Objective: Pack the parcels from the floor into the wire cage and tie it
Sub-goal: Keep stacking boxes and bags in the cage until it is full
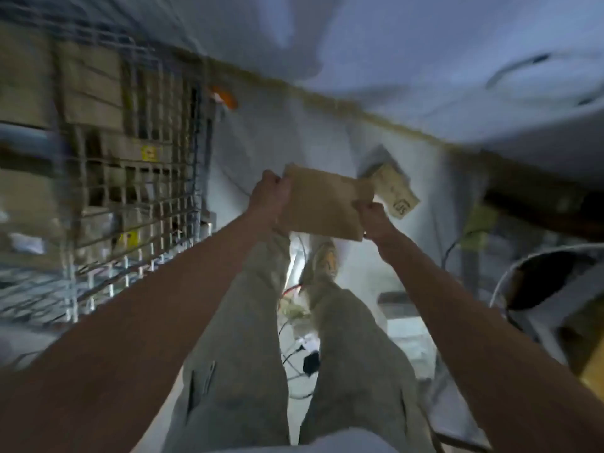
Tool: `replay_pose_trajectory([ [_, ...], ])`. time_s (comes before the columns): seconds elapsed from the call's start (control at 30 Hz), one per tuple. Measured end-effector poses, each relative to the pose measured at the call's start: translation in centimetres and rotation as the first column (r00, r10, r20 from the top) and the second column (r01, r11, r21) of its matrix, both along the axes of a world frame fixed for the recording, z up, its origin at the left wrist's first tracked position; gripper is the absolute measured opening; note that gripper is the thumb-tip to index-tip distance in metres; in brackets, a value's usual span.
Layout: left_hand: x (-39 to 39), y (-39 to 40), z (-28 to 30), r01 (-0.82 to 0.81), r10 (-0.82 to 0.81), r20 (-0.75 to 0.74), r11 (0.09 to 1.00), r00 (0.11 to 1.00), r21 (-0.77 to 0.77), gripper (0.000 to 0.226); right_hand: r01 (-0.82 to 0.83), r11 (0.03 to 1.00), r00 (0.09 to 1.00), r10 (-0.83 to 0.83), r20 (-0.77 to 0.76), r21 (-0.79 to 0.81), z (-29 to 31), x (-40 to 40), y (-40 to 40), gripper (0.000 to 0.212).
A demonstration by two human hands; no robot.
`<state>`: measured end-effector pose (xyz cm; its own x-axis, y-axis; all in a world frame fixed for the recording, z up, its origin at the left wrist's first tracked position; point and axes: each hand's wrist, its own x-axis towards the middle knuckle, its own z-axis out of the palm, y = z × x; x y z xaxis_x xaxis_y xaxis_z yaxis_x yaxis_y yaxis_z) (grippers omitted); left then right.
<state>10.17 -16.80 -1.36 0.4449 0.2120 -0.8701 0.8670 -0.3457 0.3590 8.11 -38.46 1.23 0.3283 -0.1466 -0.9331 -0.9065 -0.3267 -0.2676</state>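
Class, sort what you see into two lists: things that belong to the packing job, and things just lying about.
Belongs to the job:
flat brown parcel, held by left hand and right hand
wire cage
second parcel

Lying about:
cables
black plug

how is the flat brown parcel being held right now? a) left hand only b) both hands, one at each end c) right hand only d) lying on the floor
b: the left hand grips one end of the brown parcel and the right hand grips the other.

Motion blur smears the wire cage (98, 152); contents unreadable.
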Motion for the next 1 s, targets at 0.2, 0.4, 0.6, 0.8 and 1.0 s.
replay_pose_trajectory([
  [0.2,-6.2,13.3,16.1,-0.289,0.300,0.213,0.954,0.930,-0.079,0.027,-0.319,0.947,0.908,0.295,0.299,0.035,16.2,0.4,10.0,0.044],
  [0.4,-16.3,24.8,30.9,-0.482,0.544,0.322,0.838,0.775,-0.257,0.022,-0.472,0.881,0.743,0.423,0.518,-0.043,26.6,-5.3,24.6,0.050],
  [0.6,-27.8,40.3,33.2,-0.528,0.595,0.360,0.804,0.719,-0.274,0.030,-0.526,0.851,0.655,0.403,0.639,0.002,29.1,-14.4,40.9,0.041],
  [0.8,-35.1,51.3,32.0,-0.568,0.619,0.343,0.785,0.707,-0.245,0.038,-0.554,0.832,0.703,0.444,0.557,0.036,27.5,-20.2,52.5,0.050],
  [1.0,-33.0,59.9,30.2,-0.587,0.612,0.362,0.787,0.703,-0.189,0.019,-0.443,0.896,0.810,0.381,0.445,0.040,24.8,-19.4,61.3,0.050],
])
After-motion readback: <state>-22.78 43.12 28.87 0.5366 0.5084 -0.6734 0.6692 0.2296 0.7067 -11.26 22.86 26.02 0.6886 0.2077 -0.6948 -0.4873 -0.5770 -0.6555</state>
